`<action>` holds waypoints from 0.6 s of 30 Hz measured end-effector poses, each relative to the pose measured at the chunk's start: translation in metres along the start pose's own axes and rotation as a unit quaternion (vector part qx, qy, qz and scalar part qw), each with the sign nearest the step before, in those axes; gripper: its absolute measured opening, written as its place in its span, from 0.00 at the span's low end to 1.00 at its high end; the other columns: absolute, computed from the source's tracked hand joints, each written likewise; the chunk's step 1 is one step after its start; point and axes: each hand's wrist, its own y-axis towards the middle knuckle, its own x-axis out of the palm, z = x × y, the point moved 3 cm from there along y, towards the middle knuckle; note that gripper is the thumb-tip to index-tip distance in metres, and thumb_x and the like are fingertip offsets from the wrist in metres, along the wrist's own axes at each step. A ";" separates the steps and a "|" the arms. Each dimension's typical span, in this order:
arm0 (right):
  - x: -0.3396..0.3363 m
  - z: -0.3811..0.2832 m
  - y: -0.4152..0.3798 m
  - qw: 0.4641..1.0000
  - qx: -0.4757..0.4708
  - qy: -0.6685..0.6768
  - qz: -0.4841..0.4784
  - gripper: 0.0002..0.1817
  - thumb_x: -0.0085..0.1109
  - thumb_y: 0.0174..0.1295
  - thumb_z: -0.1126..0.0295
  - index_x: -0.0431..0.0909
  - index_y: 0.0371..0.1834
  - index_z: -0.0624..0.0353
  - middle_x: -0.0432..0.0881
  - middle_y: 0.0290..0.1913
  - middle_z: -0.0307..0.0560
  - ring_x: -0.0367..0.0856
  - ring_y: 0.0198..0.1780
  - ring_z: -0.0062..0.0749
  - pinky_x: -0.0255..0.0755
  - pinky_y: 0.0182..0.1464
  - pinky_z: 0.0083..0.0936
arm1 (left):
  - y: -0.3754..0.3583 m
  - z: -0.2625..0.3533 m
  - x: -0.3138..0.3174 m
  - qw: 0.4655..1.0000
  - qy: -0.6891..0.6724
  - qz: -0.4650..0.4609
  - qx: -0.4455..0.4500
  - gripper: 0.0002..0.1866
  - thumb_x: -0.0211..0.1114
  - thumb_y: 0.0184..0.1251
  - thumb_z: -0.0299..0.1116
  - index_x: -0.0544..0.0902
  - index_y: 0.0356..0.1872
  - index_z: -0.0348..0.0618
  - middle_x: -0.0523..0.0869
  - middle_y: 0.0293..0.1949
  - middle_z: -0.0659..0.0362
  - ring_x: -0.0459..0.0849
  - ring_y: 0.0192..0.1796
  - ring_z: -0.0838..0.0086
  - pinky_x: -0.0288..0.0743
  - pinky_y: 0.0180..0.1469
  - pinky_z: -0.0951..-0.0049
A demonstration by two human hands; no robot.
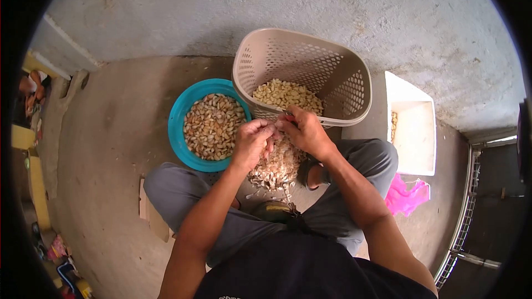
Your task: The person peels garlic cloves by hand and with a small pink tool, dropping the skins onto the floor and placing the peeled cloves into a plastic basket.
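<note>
At the frame centre both hands meet, the left hand (252, 141) and right hand (303, 131) closed together on one small clove (275, 130), just above the peel pile (277, 167).

Soft, even daylight — brightest toward 3 o'clock, faint shadows only. Strong fisheye bending, black vignette at every corner — centre sharp, no glare.

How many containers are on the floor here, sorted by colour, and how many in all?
Beige basket: 1
Blue bowl: 1
White box: 1
Total: 3
</note>
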 end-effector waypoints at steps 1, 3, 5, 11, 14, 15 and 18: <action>0.001 0.002 0.000 1.000 -0.002 0.010 0.002 0.11 0.68 0.69 0.71 0.78 0.40 0.69 0.84 0.28 0.54 0.82 0.29 0.31 0.75 0.33 0.33 | -0.001 0.000 -0.001 1.000 -0.010 0.000 0.001 0.08 0.65 0.77 0.30 0.83 0.42 0.34 0.86 0.31 0.56 0.77 0.19 0.80 0.66 0.16 0.79; 0.004 0.009 0.001 0.985 0.092 0.141 -0.034 0.10 0.67 0.71 0.70 0.79 0.40 0.67 0.84 0.29 0.47 0.80 0.27 0.26 0.73 0.30 0.28 | -0.002 0.001 -0.001 1.000 -0.031 -0.002 0.002 0.07 0.64 0.76 0.29 0.83 0.41 0.35 0.85 0.29 0.57 0.77 0.18 0.80 0.66 0.15 0.79; 0.009 0.018 -0.001 0.945 0.160 0.279 -0.060 0.09 0.66 0.72 0.70 0.79 0.41 0.66 0.83 0.29 0.41 0.77 0.26 0.21 0.71 0.27 0.23 | -0.004 0.001 0.000 0.999 -0.048 0.011 0.001 0.06 0.64 0.76 0.28 0.82 0.39 0.36 0.84 0.28 0.58 0.76 0.18 0.81 0.66 0.15 0.79; 0.021 0.013 0.000 0.945 0.164 0.282 -0.019 0.11 0.66 0.74 0.67 0.80 0.44 0.65 0.79 0.28 0.36 0.75 0.25 0.16 0.70 0.26 0.19 | -0.001 -0.005 -0.005 0.998 -0.025 0.045 0.029 0.05 0.64 0.75 0.28 0.81 0.38 0.38 0.82 0.27 0.60 0.76 0.19 0.81 0.66 0.16 0.79; 0.020 0.007 0.002 0.978 0.099 0.184 -0.018 0.12 0.65 0.74 0.65 0.81 0.44 0.64 0.80 0.28 0.37 0.76 0.25 0.16 0.71 0.25 0.19 | -0.002 0.001 -0.002 0.995 0.035 0.060 0.066 0.05 0.63 0.75 0.28 0.80 0.39 0.38 0.82 0.27 0.61 0.77 0.20 0.82 0.67 0.17 0.80; 0.022 0.006 0.002 0.986 0.067 0.149 -0.016 0.12 0.65 0.74 0.64 0.81 0.44 0.64 0.81 0.28 0.38 0.77 0.25 0.16 0.71 0.25 0.19 | -0.004 0.004 0.000 0.993 0.058 0.064 0.078 0.05 0.63 0.75 0.28 0.80 0.39 0.38 0.82 0.27 0.61 0.77 0.20 0.83 0.67 0.17 0.80; 0.017 0.004 0.002 0.975 0.125 0.168 -0.069 0.14 0.65 0.75 0.63 0.82 0.44 0.66 0.83 0.29 0.41 0.78 0.24 0.18 0.71 0.24 0.19 | -0.008 0.007 0.004 0.990 0.075 0.046 0.111 0.04 0.62 0.76 0.27 0.80 0.41 0.37 0.82 0.28 0.61 0.76 0.21 0.83 0.67 0.18 0.81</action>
